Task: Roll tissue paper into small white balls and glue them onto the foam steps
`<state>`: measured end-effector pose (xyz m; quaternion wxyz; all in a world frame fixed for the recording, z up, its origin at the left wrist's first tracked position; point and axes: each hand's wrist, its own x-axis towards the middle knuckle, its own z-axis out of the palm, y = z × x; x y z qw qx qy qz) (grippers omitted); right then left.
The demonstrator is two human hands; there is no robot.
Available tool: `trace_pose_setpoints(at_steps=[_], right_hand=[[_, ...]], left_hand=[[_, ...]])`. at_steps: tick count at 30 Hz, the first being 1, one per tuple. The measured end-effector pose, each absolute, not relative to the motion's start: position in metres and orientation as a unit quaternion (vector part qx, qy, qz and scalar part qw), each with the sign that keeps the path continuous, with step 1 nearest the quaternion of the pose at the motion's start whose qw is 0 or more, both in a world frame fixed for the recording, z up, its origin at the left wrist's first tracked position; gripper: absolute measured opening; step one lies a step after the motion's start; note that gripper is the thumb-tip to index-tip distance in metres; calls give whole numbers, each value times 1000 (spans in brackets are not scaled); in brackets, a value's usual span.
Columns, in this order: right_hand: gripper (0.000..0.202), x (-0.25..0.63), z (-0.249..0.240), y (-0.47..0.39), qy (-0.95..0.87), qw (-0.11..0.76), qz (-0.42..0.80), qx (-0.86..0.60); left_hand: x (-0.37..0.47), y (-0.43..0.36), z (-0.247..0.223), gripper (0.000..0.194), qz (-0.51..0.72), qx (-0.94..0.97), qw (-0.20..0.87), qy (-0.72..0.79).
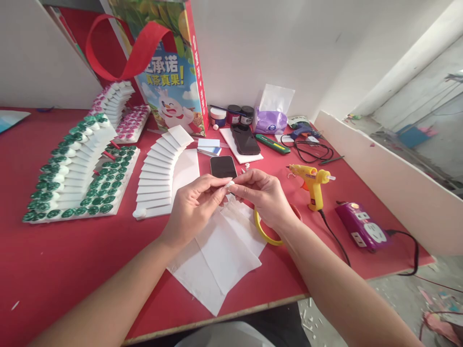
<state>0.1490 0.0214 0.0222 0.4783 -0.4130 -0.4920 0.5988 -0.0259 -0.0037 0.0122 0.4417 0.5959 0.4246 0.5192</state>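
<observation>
My left hand point(193, 205) and my right hand point(266, 195) meet over the middle of the table. Between their fingertips both pinch a small white wad point(229, 184), perhaps rolled tissue; the fingers partly cover it. Thin white tissue sheets point(226, 246) lie overlapping just below my hands. Beneath my right wrist is a yellow tape ring point(263, 230), partly hidden. To the left of my hands a curved stack of white strips point(155, 176) fans out like steps, with a white wad point(139, 213) at its near end.
Green-and-white stepped pieces point(72, 168) stand at left, below a large printed box point(170, 72). A yellow glue gun point(311, 185) and a purple corded box point(363, 226) sit at right. Phones point(245, 140), paint jars point(218, 117), a green cutter point(272, 143) and a tissue pack point(270, 120) line the back.
</observation>
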Motion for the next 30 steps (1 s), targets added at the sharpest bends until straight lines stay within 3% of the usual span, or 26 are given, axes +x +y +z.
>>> trace_pose_setpoints(at_steps=[8,14,18,24,30], right_hand=[[35,148,17,23,-466,477,623,-409],[37,149,19,23,-439,458,668,-389],[35,150,19,23,-439,460,666,-389],[36,146,22,22,-442,459,654,-407],[38,146,23,21,-456,456,628,-436]], left_hand=[[-26,-2,13,21,530,643,387,395],[-28,0,14,21,526,586,423,449],[-28,0,12,28,512,569,455,456],[-26,0,13,23,511,578,459,441],[-24,0,7,26,499,648,404,411]])
